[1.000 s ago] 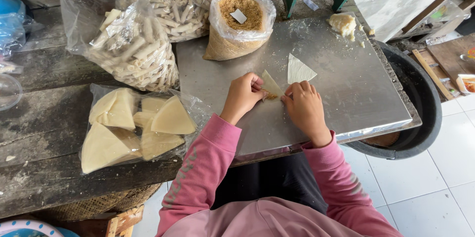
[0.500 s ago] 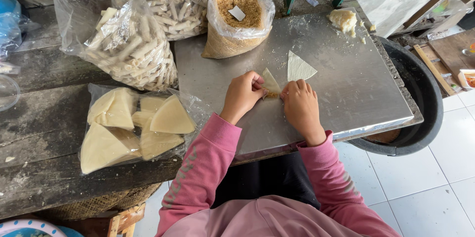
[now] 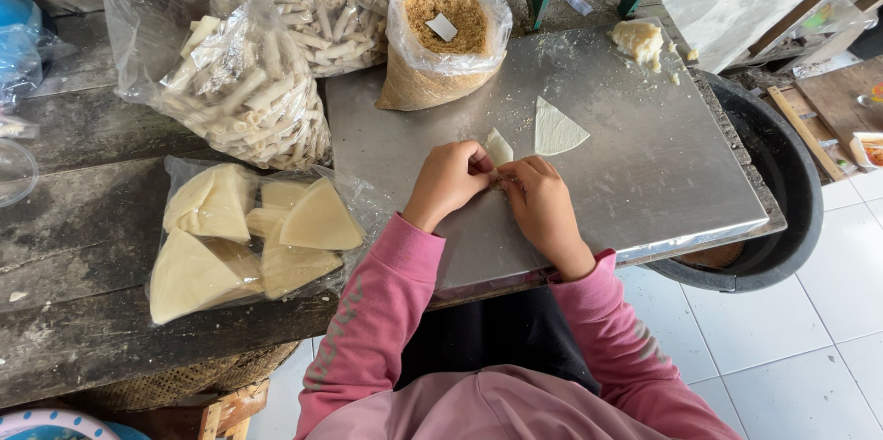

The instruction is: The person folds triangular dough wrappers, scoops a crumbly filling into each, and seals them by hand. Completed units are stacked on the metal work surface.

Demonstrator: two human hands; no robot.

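At centre frame, on the steel tray [image 3: 644, 182] atop the table [image 3: 83, 247], the wrapper [image 3: 498, 147] is now folded tighter than 1 second ago, pinched by fingers of both the left hand [image 3: 448, 182] and right hand [image 3: 543, 210]; rolling appears nearly done.

Bare steel worktop [image 3: 644, 173] lies open at three o'clock of the hands [image 3: 497, 187]. The crumb bag [image 3: 441, 45] blocks twelve; the wrapper bag [image 3: 253, 238] blocks nine.

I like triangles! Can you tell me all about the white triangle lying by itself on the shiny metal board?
The white triangle is a thin, flat, pale sheet that looks like soft dough wrapper. It lies flat on the metal board, one point aimed away from the person. Nothing touches it. The right hand works just below it, and a crumbly pale lump sits farther back.
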